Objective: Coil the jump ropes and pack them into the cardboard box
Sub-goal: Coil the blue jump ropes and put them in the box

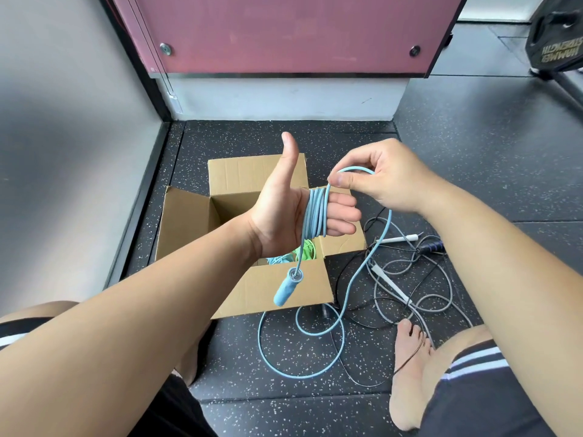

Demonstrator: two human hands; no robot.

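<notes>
Left grip (284, 212) held flat, fingers (344, 212) straight, blue jump rope (315, 212) wound round them, above the cardboard box (186, 222). Right grip (385, 181) pinches the rope's free run; blue handle (285, 287) hangs

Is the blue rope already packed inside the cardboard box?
No, the blue rope is wound round the left hand, its tail on the floor.

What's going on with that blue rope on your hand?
A person sits on the floor coiling a blue jump rope. Several loops wrap the straight fingers of the left hand, and the right hand pinches the rope above them. One handle dangles below; the rest trails on the floor. The cardboard box stands open with a green rope inside. Other ropes lie tangled beside it.
</notes>
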